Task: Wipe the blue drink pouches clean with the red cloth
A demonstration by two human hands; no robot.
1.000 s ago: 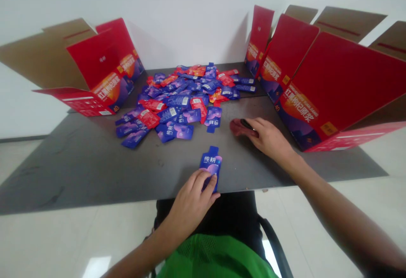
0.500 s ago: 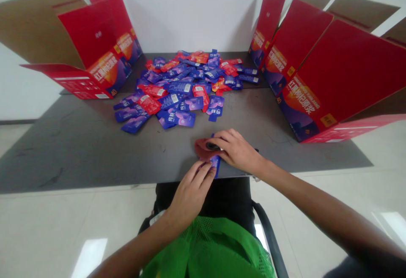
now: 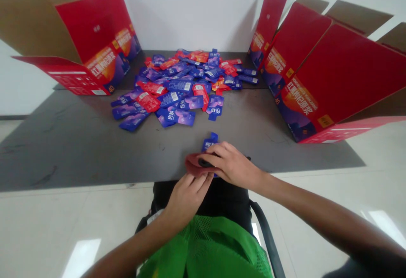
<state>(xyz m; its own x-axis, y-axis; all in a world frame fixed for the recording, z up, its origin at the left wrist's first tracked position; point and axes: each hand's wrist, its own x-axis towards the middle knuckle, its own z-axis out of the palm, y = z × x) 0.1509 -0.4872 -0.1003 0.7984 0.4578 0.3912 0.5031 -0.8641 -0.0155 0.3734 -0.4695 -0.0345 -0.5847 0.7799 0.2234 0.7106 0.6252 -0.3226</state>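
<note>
On the table's front edge lies a blue-purple sachet (image 3: 207,144), its narrow spout end pointing away from me. My right hand (image 3: 236,166) is closed around a reddish-brown cloth (image 3: 193,166) with a black object (image 3: 205,162) in its fold, and presses it over the sachet's middle. What the black object is, I cannot make out. My left hand (image 3: 187,197) has its fingers together at the sachet's near end, holding it by the table edge; the fingertips are partly hidden under the cloth.
A heap of blue and red sachets (image 3: 180,85) lies further back on the grey table (image 3: 95,143). An open red carton (image 3: 91,28) stands at the left, and several more open cartons (image 3: 342,75) line the right. Behind is a white wall (image 3: 196,12).
My right hand and the cloth have slid towards me and slightly left along the sachet, uncovering its far end with the spout. My left hand has shifted a little towards me.
</note>
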